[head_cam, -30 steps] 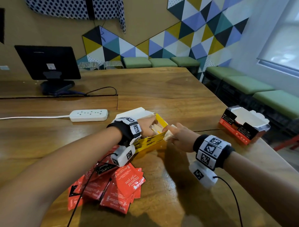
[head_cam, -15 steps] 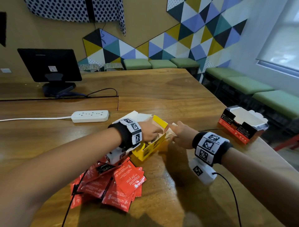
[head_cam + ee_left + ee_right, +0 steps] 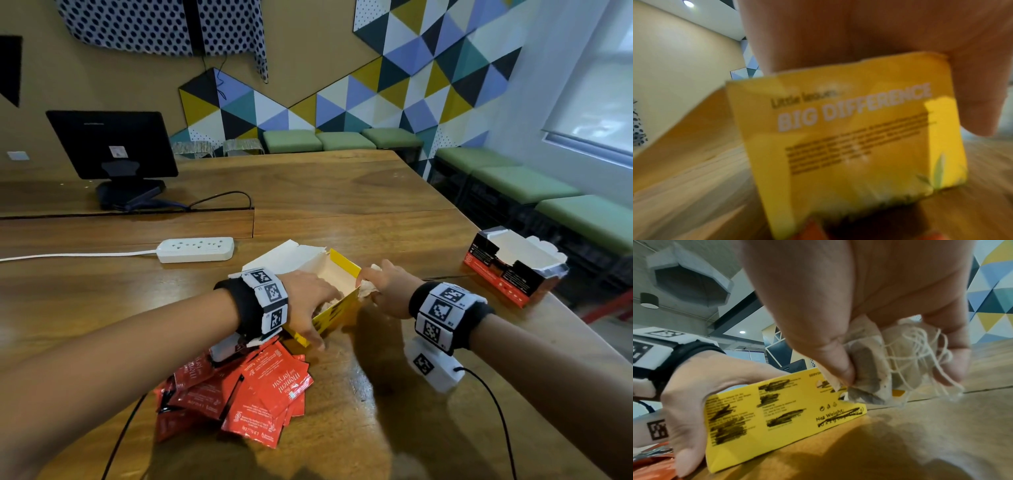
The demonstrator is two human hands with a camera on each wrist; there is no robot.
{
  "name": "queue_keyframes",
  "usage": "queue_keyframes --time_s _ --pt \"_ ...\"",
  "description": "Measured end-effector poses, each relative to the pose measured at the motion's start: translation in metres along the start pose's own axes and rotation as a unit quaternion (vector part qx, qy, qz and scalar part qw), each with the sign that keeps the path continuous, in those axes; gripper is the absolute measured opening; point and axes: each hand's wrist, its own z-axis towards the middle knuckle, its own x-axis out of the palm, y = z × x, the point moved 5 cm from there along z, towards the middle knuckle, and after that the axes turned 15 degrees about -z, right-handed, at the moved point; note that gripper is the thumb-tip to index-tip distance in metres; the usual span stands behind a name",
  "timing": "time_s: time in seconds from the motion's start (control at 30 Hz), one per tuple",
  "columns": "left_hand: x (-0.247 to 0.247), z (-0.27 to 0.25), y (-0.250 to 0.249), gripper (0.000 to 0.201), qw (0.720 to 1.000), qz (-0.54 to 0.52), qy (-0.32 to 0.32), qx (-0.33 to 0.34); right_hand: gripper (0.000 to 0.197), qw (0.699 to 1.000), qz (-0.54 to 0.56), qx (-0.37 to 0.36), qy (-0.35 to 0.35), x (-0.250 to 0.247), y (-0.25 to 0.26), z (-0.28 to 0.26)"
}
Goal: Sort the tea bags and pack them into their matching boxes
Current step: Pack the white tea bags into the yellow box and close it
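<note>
Over the last second the yellow box [image 3: 337, 301] has been swung round on the counter [image 3: 342, 192]: earlier its printed long side faced the near edge and the left hand [image 3: 305, 301] sat over its mouth, whereas now the box lies skewed, its open top showing a pale, largely vacant inside. The left hand now braces it, thumb pressed down the near yellow wall and fingers reaching over the rim, so it is clamped on the box. The right hand [image 3: 387, 291] has stayed at the box's right end, thumb and fingers pinched round a bundle of unwrapped tea bags [image 3: 879, 369] with their white strings tangled, held just outside the rim, not yet inside. By my reading, the turn was made to open the mouth toward that bundle, so the drop into the matching box looks close. The red sachets [image 3: 246, 394] lie heaped by the near edge under the left wrist, and the red box [image 3: 507, 274] stands open by the right edge, so that half of the sorting seems untouched.
</note>
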Motion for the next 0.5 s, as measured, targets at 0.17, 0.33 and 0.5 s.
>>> queue_keyframes --time_s 0.17,0.33,0.5 --pt "0.006 -0.001 0.002 0.080 1.000 0.024 -0.007 0.014 0.037 1.000 0.004 -0.020 0.014 -0.013 -0.002 -0.003" --pt "0.011 0.001 0.004 0.075 1.000 0.005 -0.027 -0.005 0.021 0.975 0.203 -0.068 -0.054 -0.050 0.005 -0.003" --pt "0.011 0.000 0.004 0.057 0.999 0.007 -0.032 -0.013 0.032 0.958 0.261 -0.082 -0.086 -0.059 0.032 0.018"
